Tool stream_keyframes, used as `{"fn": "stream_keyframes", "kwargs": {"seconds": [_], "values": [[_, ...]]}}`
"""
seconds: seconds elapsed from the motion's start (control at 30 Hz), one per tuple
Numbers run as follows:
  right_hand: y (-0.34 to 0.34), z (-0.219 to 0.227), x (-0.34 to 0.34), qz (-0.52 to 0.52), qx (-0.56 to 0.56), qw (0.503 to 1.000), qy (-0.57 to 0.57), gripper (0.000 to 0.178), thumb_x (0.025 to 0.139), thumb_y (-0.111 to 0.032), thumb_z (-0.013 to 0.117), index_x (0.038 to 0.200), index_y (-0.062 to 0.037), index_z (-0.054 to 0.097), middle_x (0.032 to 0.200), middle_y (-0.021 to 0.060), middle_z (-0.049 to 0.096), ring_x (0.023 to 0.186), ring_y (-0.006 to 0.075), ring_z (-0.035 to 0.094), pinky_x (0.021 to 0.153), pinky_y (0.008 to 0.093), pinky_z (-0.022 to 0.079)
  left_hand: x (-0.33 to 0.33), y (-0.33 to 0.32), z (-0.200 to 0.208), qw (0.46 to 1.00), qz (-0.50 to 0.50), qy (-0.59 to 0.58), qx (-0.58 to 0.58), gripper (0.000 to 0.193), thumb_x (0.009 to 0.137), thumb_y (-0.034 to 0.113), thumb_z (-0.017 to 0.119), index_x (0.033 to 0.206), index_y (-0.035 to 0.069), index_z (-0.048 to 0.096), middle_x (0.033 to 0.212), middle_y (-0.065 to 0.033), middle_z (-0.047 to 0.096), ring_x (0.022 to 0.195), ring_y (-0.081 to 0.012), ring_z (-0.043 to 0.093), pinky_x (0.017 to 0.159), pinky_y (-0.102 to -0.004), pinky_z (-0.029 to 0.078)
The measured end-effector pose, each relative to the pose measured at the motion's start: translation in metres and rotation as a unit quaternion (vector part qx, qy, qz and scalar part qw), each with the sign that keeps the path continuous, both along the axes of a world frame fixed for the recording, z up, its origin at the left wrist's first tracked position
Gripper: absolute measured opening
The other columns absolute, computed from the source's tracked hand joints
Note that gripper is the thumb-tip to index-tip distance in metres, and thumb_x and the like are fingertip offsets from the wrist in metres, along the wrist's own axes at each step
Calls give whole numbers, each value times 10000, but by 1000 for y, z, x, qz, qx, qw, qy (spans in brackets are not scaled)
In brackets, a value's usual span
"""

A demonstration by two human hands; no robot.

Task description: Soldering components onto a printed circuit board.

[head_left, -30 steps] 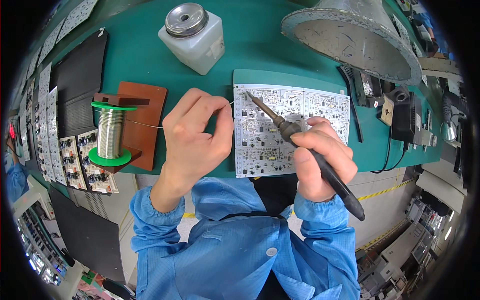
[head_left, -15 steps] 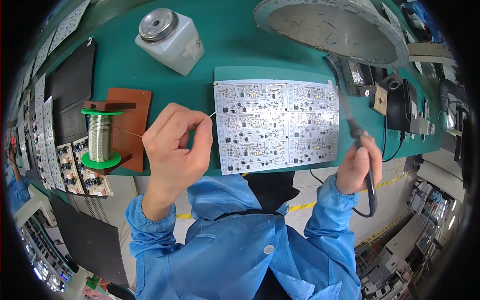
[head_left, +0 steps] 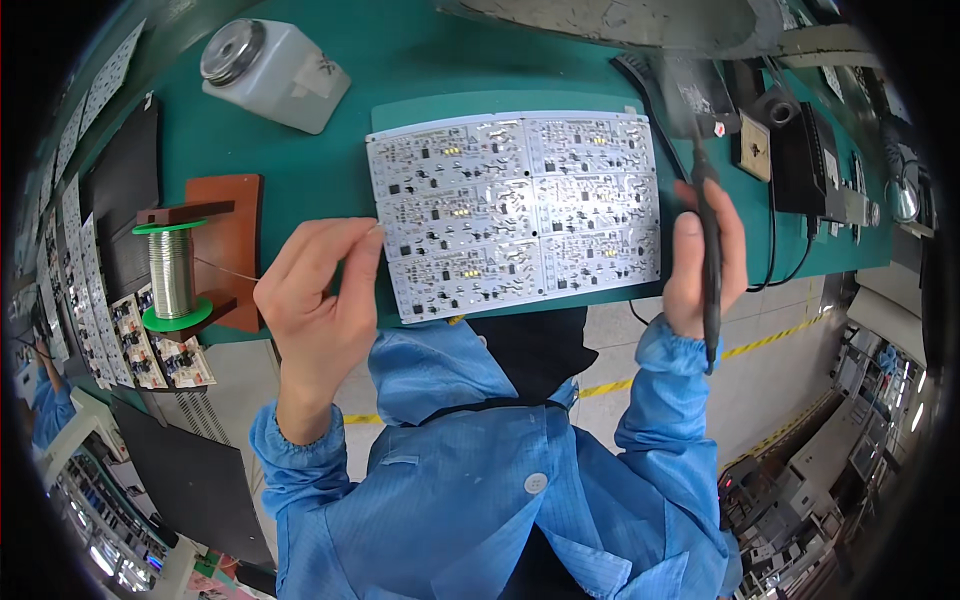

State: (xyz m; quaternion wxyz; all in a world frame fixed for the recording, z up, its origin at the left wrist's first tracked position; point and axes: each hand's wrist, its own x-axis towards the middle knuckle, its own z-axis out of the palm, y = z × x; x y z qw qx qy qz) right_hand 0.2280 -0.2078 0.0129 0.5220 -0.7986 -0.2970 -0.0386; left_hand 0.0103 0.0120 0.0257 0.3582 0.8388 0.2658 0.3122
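Swung the soldering iron (head_left: 710,250) off from above the circuit board (head_left: 515,215) since 1 s ago, and now holding it just beyond the board's right edge in the right hand (head_left: 690,285), fingers closed narrowly round the dark handle, with the blurred tip pointed away from the body. Pinching with the left hand (head_left: 325,285), thumb and forefinger close together on a thin wire (head_left: 228,271) running from the spool (head_left: 172,275) on its brown stand (head_left: 247,220). Meeting the board's left edge in view with those fingertips; cannot tell whether touching. Lying flat on the green desk (head_left: 310,180), for the board, between the 2 hands, with 6 matching sections, 2 across and 3 deep.

Probably light, thin and stiff, but fragile on top because of the many small parts. Best taken by 2 opposite outer edges, away from those parts. Likely soft and easily bent, for the wire.

Near the desk's front edge at the board's near left corner; cannot tell whether overhanging. Probably roomiest for moving toward the far side, bounded by the white bottle (head_left: 300,85) at far left and the metal hood (head_left: 630,20) at far right. Tighter to the right, with the black box (head_left: 800,160) and cords nearby.
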Motion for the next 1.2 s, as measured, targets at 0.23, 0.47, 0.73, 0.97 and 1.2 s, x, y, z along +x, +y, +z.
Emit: {"fn": "stream_keyframes", "kwargs": {"seconds": [0.23, 0.47, 0.73, 0.97, 1.2], "values": [[2, -10, -30, 25, 41, 999, -10, 434, 796, 78, 647, 1220, 56, 559, 1070, 227, 676, 1037, 264, 659, 891, 331, 510, -3, -12, -5, 996, 22, 41, -78, 78, 855, -20, 672, 931, -3, 665, 810, -44, 663, 569, -33, 466, 460, -190, 342], [-1, -9, -36, 88, 4, 995, -52, 434, 788, 51, 670, 1209, 38, 565, 1073, 200, 682, 906, 253, 648, 822, 339, 516, 2, -1, -3, 998, 60, -27, -24, 84, 833, -35, 689, 909, -1, 681, 833, -35, 645, 606, -46, 499, 496, -199, 386], [-7, 20, -45, 165, 52, 981, -88, 378, 821, -247, 684, 1073, 30, 635, 893, 175, 638, 861, 336, 593, 869, 518, 442, 18, -24, 11, 992, -116, -16, 48, 222, 691, -84, 736, 887, 13, 695, 765, -88, 615, 617, -210, 618, 526, -278, 478], [-5, 39, -62, 212, 64, 972, -82, 133, 700, -165, 680, 764, -49, 693, 596, 33, 536, 540, 183, 483, 823, 455, 421, 28, -42, 3, 988, -143, -1, 66, 175, 666, -104, 691, 802, 5, 673, 708, -74, 604, 570, -168, 592, 474, -251, 433], [-2, 32, -63, 223, 65, 970, -69, 122, 652, -139, 655, 729, -52, 691, 558, 18, 519, 515, 173, 466, 813, 443, 424, 29, -41, -2, 987, -126, -17, 95, 169, 642, -41, 712, 777, 47, 660, 685, -35, 549, 497, -172, 543, 420, -278, 391]]}}
